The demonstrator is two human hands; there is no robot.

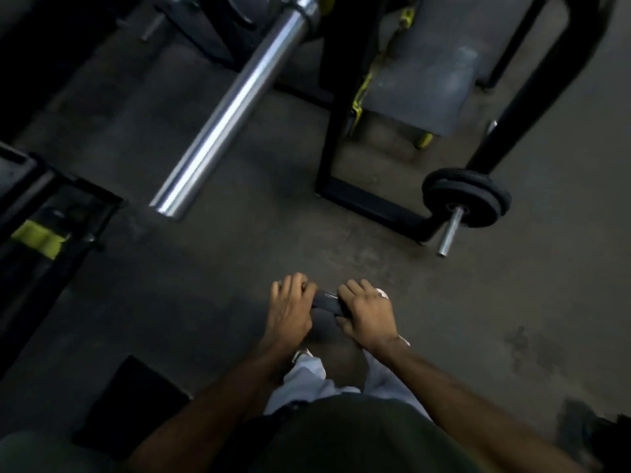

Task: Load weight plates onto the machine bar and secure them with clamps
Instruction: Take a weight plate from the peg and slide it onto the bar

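Both hands hold a small dark object [326, 301], too blurred to name surely, though it may be a clamp. Its long axis runs roughly left to right between the hands, tilted slightly down toward the right. The left hand [290, 310] has its fingers curled closed around the object's left end; the right hand [367, 314] grips the right end, fingers wrapped over the top and thumb underneath. The object sits well below the free end of the chrome bar sleeve [235, 107] and apart from it. That sleeve carries no plates; its long axis runs diagonally, the open end pointing down-left toward the person. Right of the sleeve's end, two black weight plates [466, 196] sit on a thin peg [450, 232] of a black frame [345, 131]. The grey floor [211, 285] lies beneath.
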